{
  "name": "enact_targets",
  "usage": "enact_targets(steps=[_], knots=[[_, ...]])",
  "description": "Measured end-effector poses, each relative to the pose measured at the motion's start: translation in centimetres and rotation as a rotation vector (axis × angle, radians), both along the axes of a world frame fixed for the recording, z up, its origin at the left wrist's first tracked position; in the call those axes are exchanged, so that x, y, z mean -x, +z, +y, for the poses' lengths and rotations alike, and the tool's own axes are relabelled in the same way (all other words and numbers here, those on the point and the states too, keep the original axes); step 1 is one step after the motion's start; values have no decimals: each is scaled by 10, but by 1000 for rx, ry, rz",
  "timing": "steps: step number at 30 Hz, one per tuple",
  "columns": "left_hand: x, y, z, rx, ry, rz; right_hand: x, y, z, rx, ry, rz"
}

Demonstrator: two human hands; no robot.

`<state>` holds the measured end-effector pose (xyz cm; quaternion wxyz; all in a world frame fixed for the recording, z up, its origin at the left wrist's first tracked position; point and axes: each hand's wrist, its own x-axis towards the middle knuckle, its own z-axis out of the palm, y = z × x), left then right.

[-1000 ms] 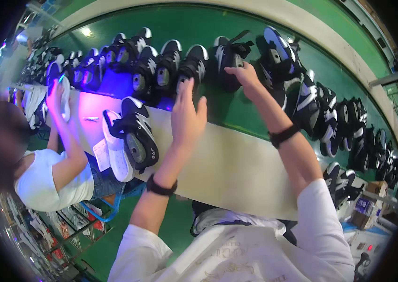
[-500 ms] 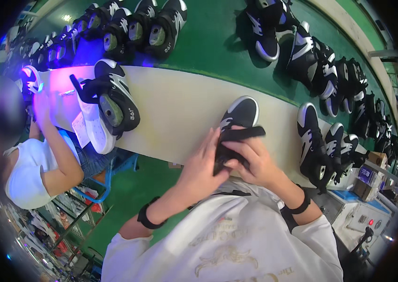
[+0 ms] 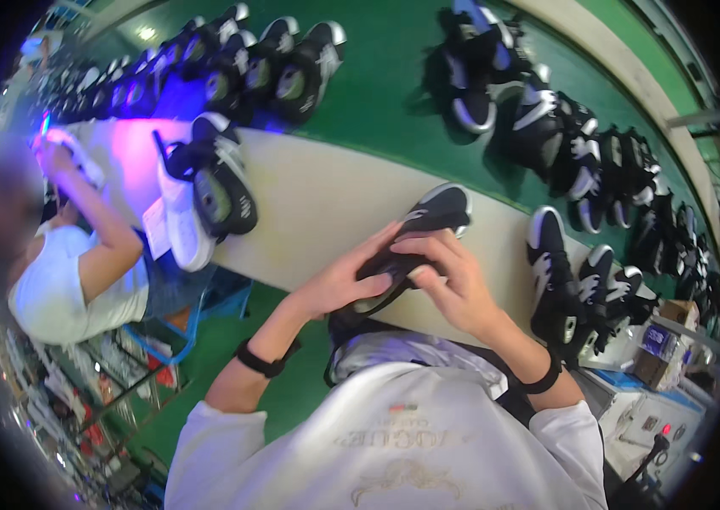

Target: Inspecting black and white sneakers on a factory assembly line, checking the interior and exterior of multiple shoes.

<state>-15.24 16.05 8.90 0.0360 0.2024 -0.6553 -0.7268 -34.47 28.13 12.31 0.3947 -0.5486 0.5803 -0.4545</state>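
Observation:
A black sneaker with white trim [image 3: 443, 206] lies aslant over the near edge of the pale bench, toe pointing away and to the right. My left hand [image 3: 345, 274] wraps its left side near the heel, thumb by the collar. Across its upper, my right hand [image 3: 449, 276] curls its fingers over the opening, with the thumb at the side. Both hands hide much of the middle and the collar of the shoe. Nearest to my right hand stand more sneakers [image 3: 549, 276] of the same kind, to the right on the bench.
On the left, a black sneaker [image 3: 222, 191] stands beside a white insole-like piece [image 3: 181, 225] on the pale bench [image 3: 309, 200]. Rows of sneakers [image 3: 309, 72] cover the green surface [image 3: 394, 93] behind. A co-worker [image 3: 79, 280] sits at left; a control box [image 3: 649, 416] stands at right.
The black strap raised in my right hand no longer sticks up. The shoe has turned, toe further right and heel left, and my right hand now rests over its opening.

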Motion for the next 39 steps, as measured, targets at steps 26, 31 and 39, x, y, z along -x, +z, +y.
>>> enact_targets(steps=[26, 31, 39], knots=[[-7, 45, 58, 1080, 475, 36, 31, 23, -36, 26, 440, 594], [18, 28, 56, 1112, 469, -33, 27, 16, -38, 2, 495, 751], [17, 33, 52, 1153, 420, -93, 35, 26, -8, -57, 110, 205]])
